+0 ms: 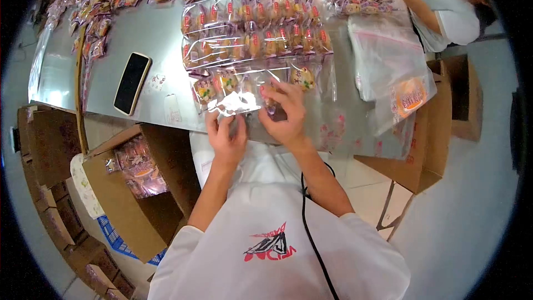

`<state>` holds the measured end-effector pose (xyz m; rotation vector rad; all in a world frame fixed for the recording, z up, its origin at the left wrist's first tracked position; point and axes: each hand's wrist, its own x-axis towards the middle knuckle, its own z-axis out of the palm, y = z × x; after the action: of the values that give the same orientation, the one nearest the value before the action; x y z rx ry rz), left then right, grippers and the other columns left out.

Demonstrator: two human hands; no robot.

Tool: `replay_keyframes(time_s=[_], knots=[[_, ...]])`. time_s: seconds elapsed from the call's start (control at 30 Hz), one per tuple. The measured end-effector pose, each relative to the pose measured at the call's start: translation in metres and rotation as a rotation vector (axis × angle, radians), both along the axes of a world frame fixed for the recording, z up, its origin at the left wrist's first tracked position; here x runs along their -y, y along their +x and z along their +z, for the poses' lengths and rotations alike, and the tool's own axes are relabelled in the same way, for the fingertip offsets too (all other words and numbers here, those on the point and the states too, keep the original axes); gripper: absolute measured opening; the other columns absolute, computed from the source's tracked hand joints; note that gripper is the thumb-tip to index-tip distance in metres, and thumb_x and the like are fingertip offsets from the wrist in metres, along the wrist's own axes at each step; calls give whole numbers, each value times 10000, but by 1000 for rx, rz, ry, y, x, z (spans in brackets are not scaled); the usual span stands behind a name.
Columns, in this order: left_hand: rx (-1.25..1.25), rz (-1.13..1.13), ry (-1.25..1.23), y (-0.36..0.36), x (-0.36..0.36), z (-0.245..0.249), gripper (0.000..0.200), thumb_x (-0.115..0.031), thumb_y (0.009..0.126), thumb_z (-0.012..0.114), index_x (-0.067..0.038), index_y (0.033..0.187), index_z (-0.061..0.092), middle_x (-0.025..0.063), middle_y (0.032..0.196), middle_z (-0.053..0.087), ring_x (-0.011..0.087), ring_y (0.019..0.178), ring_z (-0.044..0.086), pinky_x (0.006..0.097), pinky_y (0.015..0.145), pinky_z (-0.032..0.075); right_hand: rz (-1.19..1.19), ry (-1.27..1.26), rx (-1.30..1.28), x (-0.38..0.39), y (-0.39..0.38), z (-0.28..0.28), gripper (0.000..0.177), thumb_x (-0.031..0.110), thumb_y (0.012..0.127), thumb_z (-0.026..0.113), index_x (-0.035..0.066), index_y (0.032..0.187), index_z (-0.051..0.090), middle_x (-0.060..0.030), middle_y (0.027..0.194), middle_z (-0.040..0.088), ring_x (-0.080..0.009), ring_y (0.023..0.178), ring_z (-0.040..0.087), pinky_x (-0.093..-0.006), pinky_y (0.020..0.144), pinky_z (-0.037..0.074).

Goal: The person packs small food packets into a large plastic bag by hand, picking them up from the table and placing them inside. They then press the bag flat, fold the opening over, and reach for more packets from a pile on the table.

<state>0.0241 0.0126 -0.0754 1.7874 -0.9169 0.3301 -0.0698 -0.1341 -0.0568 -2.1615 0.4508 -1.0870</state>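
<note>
In front of my body lies a clear plastic bag [239,101] on the metal table, glare on its film. My left hand [226,136] is at its near edge, fingers bent and closed on the film. My right hand [286,112] has its fingers curled around a small wrapped snack [270,103] at the bag, partly hidden by the fingers. Beside it are other individually wrapped snacks, such as one on the right [302,78] and one on the left [205,90]. Just beyond, upright wrapped snacks stand in packed rows [255,41] under clear film.
A phone [132,83] lies on the table [161,105] at left. Loose wrapped snacks [105,0] pile up behind it. Flat plastic bags [383,55] overhang the right edge. Cardboard boxes stand at left [127,205] and right [427,150]. A co-worker's arm [416,8] reaches in at upper right.
</note>
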Motion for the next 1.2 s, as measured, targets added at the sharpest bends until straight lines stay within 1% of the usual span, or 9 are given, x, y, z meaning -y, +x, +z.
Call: replay_keyframes(time_s=[0.13,0.3,0.4,0.6,0.7,0.8,0.83,0.93,1.2], knots=[[70,-28,49,7,5,17,246,74,851,766,-19,1071,705,188,1242,666,361,1190,664,445,1014,542,26,142,-134,-4,4,14,605,155,762,856,166,1345,697,-183,1453,567,-377,1209,613,-446,1022,511],[28,-17,24,14,0,24,205,120,832,717,2,999,712,166,1128,720,350,1092,721,421,976,561,198,-22,-188,-4,-2,12,1012,246,726,916,124,1598,418,-164,1597,426,-401,1339,429,-527,1139,358],[-52,-29,-7,16,2,24,202,160,799,669,1,917,707,147,1022,735,338,1074,716,412,965,557,84,-78,-212,-9,9,-8,815,167,753,867,85,1468,485,-177,1541,465,-433,1338,462,-517,1147,401],[-93,34,7,15,1,23,184,132,796,688,-7,913,712,132,964,735,329,1055,710,395,973,533,39,19,-129,-10,22,-12,761,117,753,862,105,1432,519,-189,1500,507,-405,1336,497,-512,1112,436],[-189,157,-2,2,2,20,274,125,831,669,-26,1053,725,147,1271,661,317,1094,664,416,921,539,78,174,-34,-14,20,-12,750,97,752,844,116,1430,523,-198,1483,501,-413,1321,511,-501,1119,439],[-72,216,97,-20,-8,19,422,88,864,702,-41,1265,687,178,1539,452,297,1209,596,371,930,528,102,352,-62,-10,15,-11,743,67,746,812,119,1429,525,-195,1449,502,-414,1313,523,-487,1112,452],[-245,142,100,-27,-14,15,555,78,876,718,-41,1409,617,185,1662,253,295,1318,527,326,952,516,108,333,-34,-10,16,-10,724,41,754,782,129,1429,537,-210,1416,497,-429,1292,538,-494,1067,488],[-739,120,-168,-43,-20,15,570,75,892,705,-25,1441,586,171,1684,232,282,1339,521,314,959,518,55,133,-139,-10,12,-13,682,-21,747,774,98,1393,592,-201,1434,508,-383,1301,550,-419,1018,546],[-1014,118,-455,-17,-5,22,438,32,985,629,16,1407,509,158,1675,308,272,1289,598,382,929,607,85,-97,-176,-11,17,1,615,153,791,844,193,1381,676,-210,1446,509,-421,1277,555,-501,1061,474]])
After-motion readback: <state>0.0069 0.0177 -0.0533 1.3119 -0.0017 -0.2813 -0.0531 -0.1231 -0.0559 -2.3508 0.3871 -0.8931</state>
